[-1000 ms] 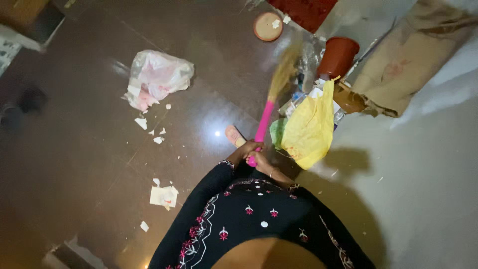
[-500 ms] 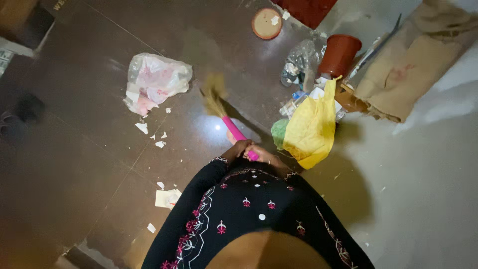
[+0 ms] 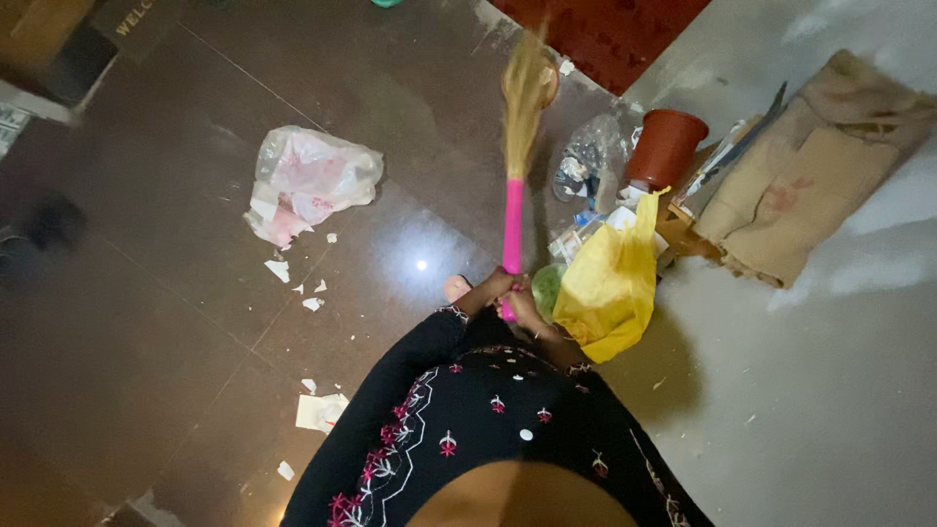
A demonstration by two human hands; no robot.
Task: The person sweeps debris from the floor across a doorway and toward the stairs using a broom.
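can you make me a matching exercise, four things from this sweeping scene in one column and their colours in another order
Things:
1. broom handle
2. plastic bag beside the hands
3. flower pot
4. crumpled bag on the dark floor

Colours:
A. yellow
B. terracotta brown
C. white with pink marks
D. bright pink

Pairs: 1-D, 2-A, 3-B, 4-C
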